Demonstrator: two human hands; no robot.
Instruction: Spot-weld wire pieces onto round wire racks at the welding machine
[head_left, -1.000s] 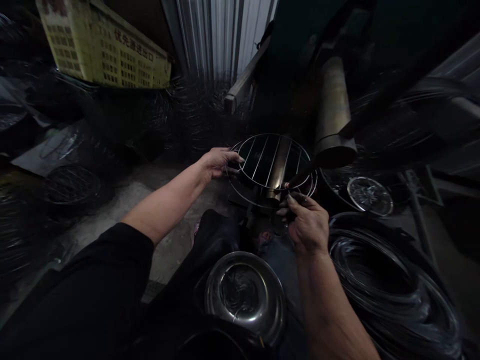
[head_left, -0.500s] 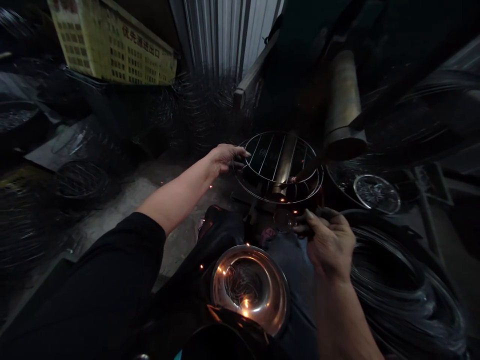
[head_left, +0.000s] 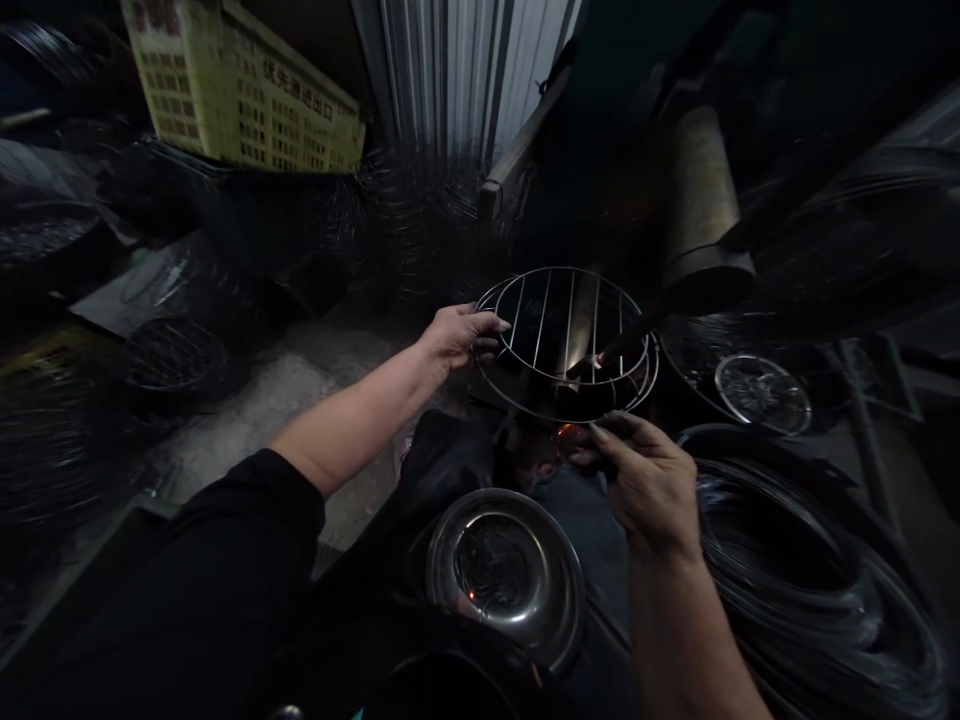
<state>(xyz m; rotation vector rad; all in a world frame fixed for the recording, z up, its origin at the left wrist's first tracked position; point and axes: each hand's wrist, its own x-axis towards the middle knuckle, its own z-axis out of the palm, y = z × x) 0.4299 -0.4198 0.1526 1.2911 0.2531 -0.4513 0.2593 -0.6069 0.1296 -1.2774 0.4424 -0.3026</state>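
My left hand [head_left: 466,336] is closed around the left edge of a round wire rack [head_left: 546,325], which has two hoops and parallel bars across the top. The rack is held level against a metal post [head_left: 577,335]. A dark rod tip reaches over the rack, with a faint glow where it meets the wires. Just below the rack's front edge, my right hand [head_left: 654,482] pinches a small wire ring [head_left: 568,441] with an orange gleam. A shiny metal bowl [head_left: 551,590] rests at my lap, holding small thin pieces too dark to make out.
A thick metal cylinder [head_left: 705,200] juts down above the rack's right side. Coiled wire [head_left: 780,570] lies at the right, beside another round wire piece [head_left: 763,393]. A yellow crate [head_left: 255,95] stands at the back left, with dark wire stacks around it.
The bright sparks around the rack and bowl have mostly faded. My right hand has moved slightly left and up with the small ring, closer to the rack's front edge.
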